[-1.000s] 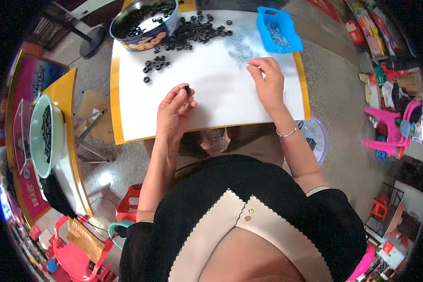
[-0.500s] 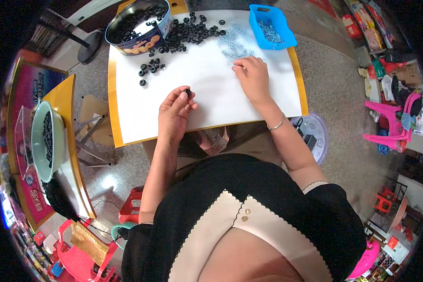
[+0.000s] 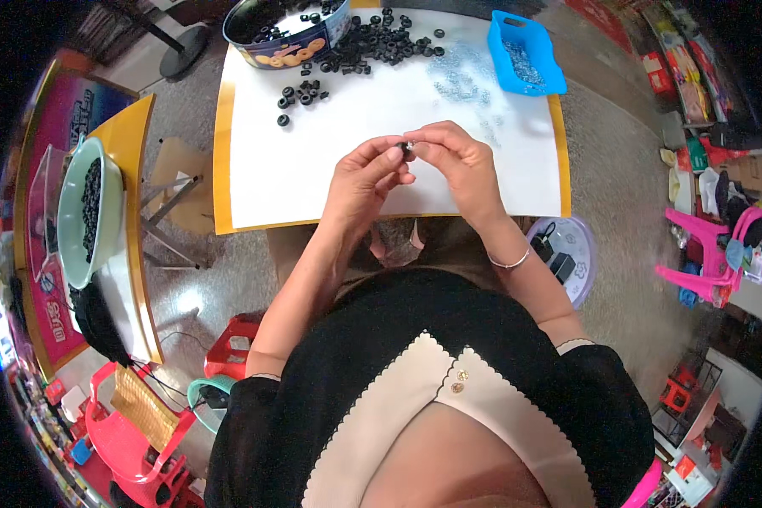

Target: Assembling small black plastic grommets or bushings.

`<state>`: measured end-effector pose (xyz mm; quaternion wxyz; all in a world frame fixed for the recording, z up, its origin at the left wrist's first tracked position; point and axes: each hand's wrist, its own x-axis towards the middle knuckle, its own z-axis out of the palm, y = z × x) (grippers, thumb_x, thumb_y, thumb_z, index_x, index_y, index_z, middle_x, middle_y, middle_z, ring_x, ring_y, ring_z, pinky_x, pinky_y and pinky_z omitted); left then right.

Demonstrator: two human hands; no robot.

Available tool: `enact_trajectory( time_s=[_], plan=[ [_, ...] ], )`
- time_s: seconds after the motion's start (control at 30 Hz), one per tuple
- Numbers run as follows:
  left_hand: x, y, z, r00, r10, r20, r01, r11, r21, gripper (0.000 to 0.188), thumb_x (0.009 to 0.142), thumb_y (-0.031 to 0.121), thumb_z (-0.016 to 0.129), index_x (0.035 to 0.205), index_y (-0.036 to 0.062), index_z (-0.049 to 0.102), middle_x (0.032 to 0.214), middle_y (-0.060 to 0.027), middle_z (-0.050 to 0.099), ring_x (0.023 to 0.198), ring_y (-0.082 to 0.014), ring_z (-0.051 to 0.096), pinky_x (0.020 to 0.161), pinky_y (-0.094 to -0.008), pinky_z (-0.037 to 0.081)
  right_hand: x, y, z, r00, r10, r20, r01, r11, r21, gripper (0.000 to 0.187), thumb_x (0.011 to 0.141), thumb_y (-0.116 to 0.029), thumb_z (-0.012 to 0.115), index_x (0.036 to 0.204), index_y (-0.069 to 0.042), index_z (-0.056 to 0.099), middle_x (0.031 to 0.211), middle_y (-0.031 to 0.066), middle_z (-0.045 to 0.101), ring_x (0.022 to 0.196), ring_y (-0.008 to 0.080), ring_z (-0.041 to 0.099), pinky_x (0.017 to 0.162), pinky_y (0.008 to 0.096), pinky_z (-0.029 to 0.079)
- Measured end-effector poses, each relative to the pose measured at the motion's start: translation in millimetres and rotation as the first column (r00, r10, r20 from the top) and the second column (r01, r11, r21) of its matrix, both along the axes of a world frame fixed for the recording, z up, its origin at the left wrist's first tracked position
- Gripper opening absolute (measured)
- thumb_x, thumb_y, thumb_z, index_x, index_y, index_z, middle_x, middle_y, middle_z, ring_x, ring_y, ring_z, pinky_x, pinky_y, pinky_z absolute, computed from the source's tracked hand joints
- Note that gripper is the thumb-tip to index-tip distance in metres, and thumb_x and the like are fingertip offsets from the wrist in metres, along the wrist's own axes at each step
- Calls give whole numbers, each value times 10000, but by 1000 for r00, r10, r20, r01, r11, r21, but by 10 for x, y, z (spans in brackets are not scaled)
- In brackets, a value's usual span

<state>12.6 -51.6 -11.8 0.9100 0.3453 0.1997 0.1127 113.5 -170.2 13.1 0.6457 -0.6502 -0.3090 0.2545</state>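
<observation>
My left hand (image 3: 366, 180) pinches a small round black part (image 3: 405, 151) above the near half of the white tabletop (image 3: 313, 178). Against that part, my right hand (image 3: 461, 168) is closed on a tiny clear piece (image 3: 410, 145), too small to name exactly; the two hands' fingertips meet there. Loose black parts (image 3: 381, 41) of the same look lie heaped at the far side, with a smaller cluster (image 3: 301, 95) nearer me on the left. Tiny clear pieces (image 3: 461, 76) are scattered at the far right of the tabletop.
A round tin (image 3: 288, 57) with black parts stands at the far left, a blue plastic basket (image 3: 550, 78) of clear pieces at the far right. On a side table to my left sits a pale green basin (image 3: 114, 212) of black parts. A lilac tub (image 3: 586, 254) is below the table's right edge.
My right hand has come from the scattered clear pieces to my left hand, and their fingertips now meet at the black part. The whole view has shifted somewhat.
</observation>
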Motion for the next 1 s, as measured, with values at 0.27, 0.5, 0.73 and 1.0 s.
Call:
enact_trajectory(
  time_s=[0.27, 0.5, 0.73, 1.0],
  plan=[
    [-66, 34, -57, 1000, 11, -13, -11, 1000, 3, 223, 853, 119, 590, 1037, -1, 557, 876, -66, 599, 715, -145, 591, 670, -250, 506, -106, 72, -17, 814, -116, 569, 142, 990, -1, 211, 721, -14, 625, 902, -106, 681, 831, 54, 587, 766, 217, 530, 652, 296, 453],
    [-65, 82, -110, 999, 38, 21, -38, 999, -14, 211, 846, 110, 599, 1023, -2, 569, 916, -77, 611, 753, -138, 592, 692, -252, 505, -177, 101, -15, 519, -13, 855, 105, 993, -49, 291, 712, -85, 648, 1002, -73, 632, 882, 52, 561, 808, 230, 489, 708, 345, 399],
    [-104, 159, -137, 990, 142, 5, -141, 985, -95, 208, 855, 118, 591, 1013, -16, 574, 905, -82, 616, 764, -123, 582, 680, -242, 504, -187, 171, 17, 485, 113, 867, 49, 987, -156, 390, 760, -198, 615, 1109, -30, 568, 940, 75, 546, 849, 236, 477, 730, 351, 372],
    [-178, 338, -178, 979, 167, 120, -138, 966, -219, 205, 867, 108, 563, 1045, 5, 563, 893, -78, 616, 761, -109, 580, 683, -234, 512, -159, 439, 123, 295, 166, 941, -4, 985, -172, 354, 778, -200, 592, 1090, -34, 582, 928, 70, 563, 819, 227, 482, 716, 342, 362]
  ],
)
